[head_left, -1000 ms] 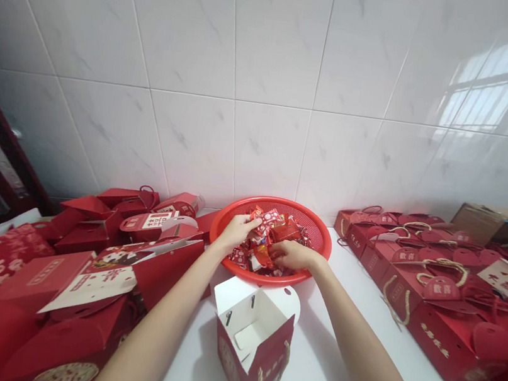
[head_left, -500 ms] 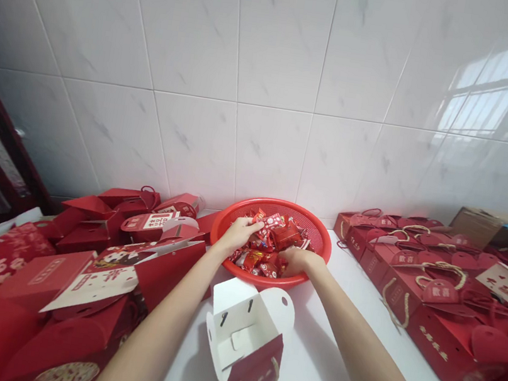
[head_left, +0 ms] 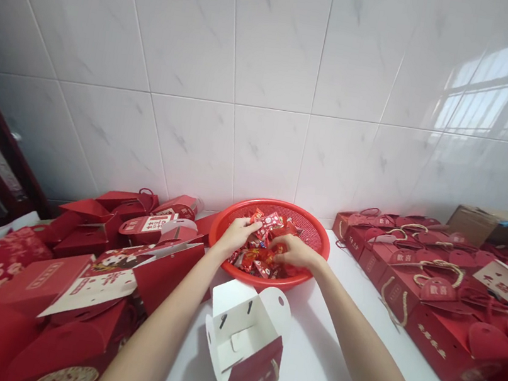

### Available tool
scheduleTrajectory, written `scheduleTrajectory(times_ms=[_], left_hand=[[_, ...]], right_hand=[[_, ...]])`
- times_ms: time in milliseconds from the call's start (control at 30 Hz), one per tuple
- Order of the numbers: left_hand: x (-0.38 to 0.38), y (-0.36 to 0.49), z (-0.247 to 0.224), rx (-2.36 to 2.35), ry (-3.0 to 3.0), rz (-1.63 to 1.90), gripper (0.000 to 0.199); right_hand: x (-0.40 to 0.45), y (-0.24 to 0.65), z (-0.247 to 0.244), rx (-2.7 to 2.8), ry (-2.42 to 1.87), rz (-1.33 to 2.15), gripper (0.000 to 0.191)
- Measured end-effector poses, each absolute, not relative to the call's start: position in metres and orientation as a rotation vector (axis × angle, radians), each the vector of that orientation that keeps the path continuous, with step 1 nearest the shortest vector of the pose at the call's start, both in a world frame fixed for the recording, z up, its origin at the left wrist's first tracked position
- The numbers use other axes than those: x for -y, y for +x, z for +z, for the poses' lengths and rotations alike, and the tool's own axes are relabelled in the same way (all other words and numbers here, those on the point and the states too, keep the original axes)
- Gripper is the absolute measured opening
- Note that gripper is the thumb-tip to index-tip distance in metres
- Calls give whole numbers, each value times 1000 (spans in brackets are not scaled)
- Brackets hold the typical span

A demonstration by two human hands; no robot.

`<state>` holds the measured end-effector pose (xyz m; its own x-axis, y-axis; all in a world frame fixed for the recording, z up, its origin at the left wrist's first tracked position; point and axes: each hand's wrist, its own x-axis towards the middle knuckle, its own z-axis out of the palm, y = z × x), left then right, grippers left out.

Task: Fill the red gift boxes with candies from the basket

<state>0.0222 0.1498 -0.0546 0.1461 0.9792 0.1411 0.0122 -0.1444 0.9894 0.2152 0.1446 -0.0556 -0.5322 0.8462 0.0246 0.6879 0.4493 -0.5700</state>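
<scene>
A red plastic basket (head_left: 275, 208) against the wall holds several shiny wrapped candies (head_left: 257, 260). My left hand (head_left: 236, 237) is over its left side, closed on a red candy packet with white dots (head_left: 270, 221). Inside the right half, my right hand (head_left: 295, 251) reaches among the wrappers with its fingers bent down; whether they grip one is hidden. Between my forearms, in front of the basket, stands an open gift box (head_left: 252, 359), red outside and white inside, with its flaps up and a rope handle. No candy shows inside it.
Red gift boxes (head_left: 86, 229) and folded cartons crowd the left side. Closed red boxes with rope handles (head_left: 415, 291) stand in rows on the right, with a brown cardboard box (head_left: 478, 225) behind. A tiled wall (head_left: 265, 147) rises behind the white table (head_left: 327, 367).
My right hand has lifted slightly and shifted left over the candies, its fingers now more visible. My left hand stays nearly still with the dotted packet.
</scene>
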Motion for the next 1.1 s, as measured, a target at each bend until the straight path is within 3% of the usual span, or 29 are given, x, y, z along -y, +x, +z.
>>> scheduleTrajectory(times_ms=[333,900,1100], left_hand=[[-150,21,-55,-996,1400,1239,42],[-144,21,-54,-903,1454,1298,58],[-140,19,-49,-869,1331,1202,50]], right_hand=[[-136,222,-48,1601,-1057,902,29],[-140,219,-52,1602,-945,839,31],[-140,218,-52,1663,-843,821,31]])
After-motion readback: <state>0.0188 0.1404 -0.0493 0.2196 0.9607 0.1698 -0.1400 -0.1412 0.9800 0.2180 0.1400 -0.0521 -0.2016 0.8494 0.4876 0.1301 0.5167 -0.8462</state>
